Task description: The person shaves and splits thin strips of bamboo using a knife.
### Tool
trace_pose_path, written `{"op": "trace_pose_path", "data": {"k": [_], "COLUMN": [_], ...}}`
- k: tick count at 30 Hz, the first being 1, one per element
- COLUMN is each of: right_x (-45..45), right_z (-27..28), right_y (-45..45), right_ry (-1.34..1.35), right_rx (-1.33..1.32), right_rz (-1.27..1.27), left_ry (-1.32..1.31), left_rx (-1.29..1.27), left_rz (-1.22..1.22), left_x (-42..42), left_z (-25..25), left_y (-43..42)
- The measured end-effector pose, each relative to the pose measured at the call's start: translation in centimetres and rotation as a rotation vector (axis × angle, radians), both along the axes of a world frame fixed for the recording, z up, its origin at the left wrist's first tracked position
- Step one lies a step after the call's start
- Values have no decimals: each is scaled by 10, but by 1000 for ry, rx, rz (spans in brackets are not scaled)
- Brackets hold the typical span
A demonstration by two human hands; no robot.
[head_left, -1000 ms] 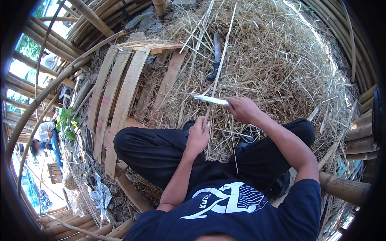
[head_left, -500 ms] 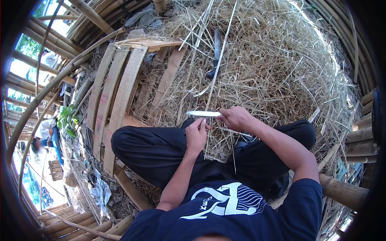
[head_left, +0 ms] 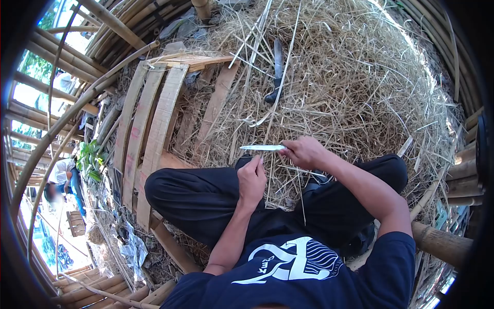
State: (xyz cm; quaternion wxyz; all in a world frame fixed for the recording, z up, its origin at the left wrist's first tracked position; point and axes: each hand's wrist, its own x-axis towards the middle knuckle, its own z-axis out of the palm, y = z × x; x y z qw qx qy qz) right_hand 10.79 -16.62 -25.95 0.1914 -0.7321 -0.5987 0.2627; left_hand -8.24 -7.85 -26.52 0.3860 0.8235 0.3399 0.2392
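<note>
My right hand (head_left: 304,153) is closed round the handle of a knife (head_left: 261,148), its bright blade pointing left, roughly level. Just below the blade, my left hand (head_left: 252,180) is pinched, thumb and fingers together. A long thin bamboo strip (head_left: 284,73) runs down from the top of the view to the blade and my left fingertips; its end is hidden by the blade and fingers. Beyond my hands, a larger knife (head_left: 278,59) with a black handle lies on the shavings, touching none of my fingers.
Dry shavings (head_left: 350,77) cover the ground ahead. A slatted wooden pallet (head_left: 154,129) leans at the left, and several pale strips (head_left: 256,38) lie near the larger knife. Bamboo poles (head_left: 442,244) surround me. Another person (head_left: 63,172) is outside at the far left.
My left fingers have closed up a little under the blade. The blade has turned slightly in my right hand, its tip now plainer. The whole view has shifted a little.
</note>
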Motion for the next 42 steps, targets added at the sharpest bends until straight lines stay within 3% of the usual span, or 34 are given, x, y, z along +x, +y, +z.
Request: {"op": "trace_pose_path", "data": {"k": [2,6,8,11,13,16,20,22,28,31,34,36,42], "right_x": [9,55,66,47,31,8,2,5,27,41,44,63,45], "right_z": [-10,-20,-19,-14,-7,1,-7,-10,-21,-27,-24,-22,-1], "right_y": [2,5,3,3,4,4,1,2,3,3,6,7,8], "right_ry": [-8,12,-149,-144,23,33,63,69,24,-137,-179,-70,-251], "right_rx": [-17,-139,-50,21,18,41,66,69,8,-70,-62,-204,47], "right_rz": [2,-282,-178,-256,-259,-84,-42,-42,-27,-92,-75,-300,-223], "left_ry": [8,20,-32,8,59,-2,15,3,-76,-15,-31,-31,-53], "left_rx": [36,75,70,8,-168,-32,8,-190,-452,-554,-631,-649,-565], "left_rz": [-17,-15,-13,10,52,23,12,30,35,25,50,33,46], "left_x": [3,1,-3,-6,-3,-2,0,2,3,-4,-4,-12,-25], "left_z": [-1,6,9,15,33,14,13,20,4,5,12,14,27], "left_y": [-2,-8,-12,-2,-1,8,3,-1,-3,-8,-8,-13,-1]}}
